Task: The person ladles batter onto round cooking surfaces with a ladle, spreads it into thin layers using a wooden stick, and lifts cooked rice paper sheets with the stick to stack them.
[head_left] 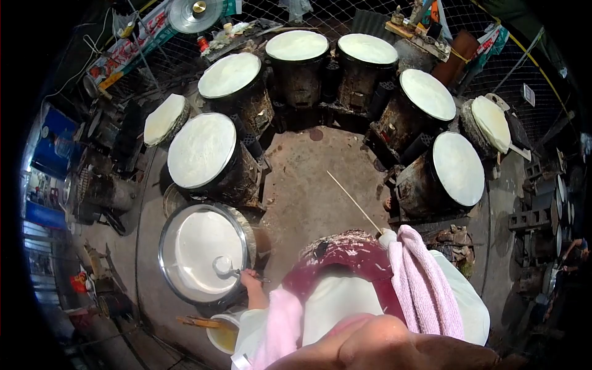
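My left hand (pixel 251 281) is closed round the handle of a metal ladle (pixel 222 266). The ladle's round bowl is over or in the white batter in a large metal pot (pixel 162 250); how deep it sits I cannot tell. In my right hand (pixel 386 238), which looks white as if gloved, is a long thin stick (pixel 351 198) pointing forward and left over the floor. A pink towel (pixel 425 287) hangs close by that hand and covers part of the arm. Below the pot stands a small bucket (pixel 223 333) with a wooden piece across its rim.
Several blackened drum stoves form an arc around me, topped with round white sheets, such as the near-left sheet (pixel 202 150) and near-right sheet (pixel 458 169). Layered pale rounds lie on a left stand (pixel 165 119) and a right stand (pixel 491 123). A fan (pixel 196 13) stands behind.
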### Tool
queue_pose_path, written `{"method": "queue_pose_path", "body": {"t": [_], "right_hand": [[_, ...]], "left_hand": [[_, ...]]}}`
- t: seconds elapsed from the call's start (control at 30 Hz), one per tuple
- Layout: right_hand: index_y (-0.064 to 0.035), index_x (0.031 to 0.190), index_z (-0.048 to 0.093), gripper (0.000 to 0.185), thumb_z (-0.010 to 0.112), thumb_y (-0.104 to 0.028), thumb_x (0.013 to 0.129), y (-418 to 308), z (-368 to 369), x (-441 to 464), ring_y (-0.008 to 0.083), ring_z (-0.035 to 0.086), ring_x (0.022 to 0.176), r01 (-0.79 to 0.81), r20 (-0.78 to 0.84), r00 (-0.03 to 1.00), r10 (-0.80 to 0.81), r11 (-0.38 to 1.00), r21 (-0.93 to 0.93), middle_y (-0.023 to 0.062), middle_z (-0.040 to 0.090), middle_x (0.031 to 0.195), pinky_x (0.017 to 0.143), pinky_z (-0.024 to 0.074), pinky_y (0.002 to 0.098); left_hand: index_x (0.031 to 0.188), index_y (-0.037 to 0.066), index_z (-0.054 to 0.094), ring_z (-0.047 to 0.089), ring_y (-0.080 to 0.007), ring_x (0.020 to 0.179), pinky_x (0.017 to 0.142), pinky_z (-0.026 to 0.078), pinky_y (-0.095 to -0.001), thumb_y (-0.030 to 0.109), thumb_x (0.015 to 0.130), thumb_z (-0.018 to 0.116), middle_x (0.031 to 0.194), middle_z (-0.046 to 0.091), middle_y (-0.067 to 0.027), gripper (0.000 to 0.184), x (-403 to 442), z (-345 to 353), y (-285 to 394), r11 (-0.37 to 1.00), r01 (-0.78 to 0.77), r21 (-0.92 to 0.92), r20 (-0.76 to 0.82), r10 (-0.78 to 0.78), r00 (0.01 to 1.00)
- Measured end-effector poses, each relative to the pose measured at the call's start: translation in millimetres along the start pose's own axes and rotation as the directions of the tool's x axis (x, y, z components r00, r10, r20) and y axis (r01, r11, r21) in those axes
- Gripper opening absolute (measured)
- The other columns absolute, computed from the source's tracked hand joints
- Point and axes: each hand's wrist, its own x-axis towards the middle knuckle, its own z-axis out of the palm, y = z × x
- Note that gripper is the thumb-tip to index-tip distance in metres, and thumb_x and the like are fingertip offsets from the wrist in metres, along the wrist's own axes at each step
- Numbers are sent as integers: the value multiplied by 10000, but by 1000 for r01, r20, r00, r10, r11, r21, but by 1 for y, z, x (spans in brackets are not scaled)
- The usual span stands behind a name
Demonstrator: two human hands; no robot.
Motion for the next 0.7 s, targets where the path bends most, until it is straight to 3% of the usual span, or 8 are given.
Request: {"method": "queue_pose_path", "body": {"t": [0.33, 0.7], "right_hand": [[-49, 886, 617, 85, 565, -116, 880, -14, 9, -3, 108, 548, 799, -13, 15, 1000, 12, 1000, 12, 5, 587, 844, 717, 441, 227], [-43, 914, 629, 97, 575, -118, 883, -18, 13, -7, 110, 553, 799, -17, 16, 1000, 17, 999, 29, 10, 599, 853, 718, 444, 229]], "left_hand": [[649, 121, 368, 305, -158, 476, 456, 283, -302, 288, 976, 362, 562, 338, -5, 368, -7, 5, 4, 997, -6, -74, -5, 6, 1000], [681, 123, 386, 309, -149, 485, 446, 286, -302, 318, 995, 355, 576, 346, 2, 371, 6, -4, -2, 1000, -15, -18, 1, 15, 1000]]}}
